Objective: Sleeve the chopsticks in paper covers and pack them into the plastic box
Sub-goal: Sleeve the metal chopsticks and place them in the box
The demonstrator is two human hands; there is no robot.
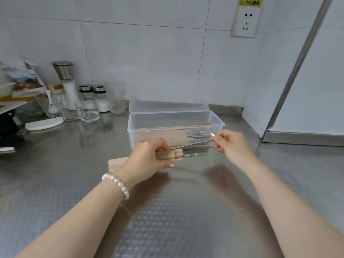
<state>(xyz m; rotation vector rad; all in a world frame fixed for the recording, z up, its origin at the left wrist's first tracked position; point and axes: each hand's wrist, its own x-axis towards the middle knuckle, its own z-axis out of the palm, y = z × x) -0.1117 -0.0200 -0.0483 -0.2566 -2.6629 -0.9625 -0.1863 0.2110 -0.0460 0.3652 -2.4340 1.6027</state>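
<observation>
Embossed steel counter [55,183], white tiled wall [149,53], perhaps slightly smudged.

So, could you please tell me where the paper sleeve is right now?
In the head view the paper sleeve sits mid-frame, gripped by the left hand just in front of the plastic box.

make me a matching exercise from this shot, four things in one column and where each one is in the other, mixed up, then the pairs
Things:
1. paper cover
2. loose chopstick
3. plastic box
4. grinder

Places:
A. open on the counter, sleeved pairs inside, lid tipped back
B. far left, standing among glasses and jars
C. held by the left hand, one green-banded chopstick already poking out
D. pinched at its end by the right hand, tip aimed at the cover's mouth

Pairs: 1-C, 2-D, 3-A, 4-B
</observation>
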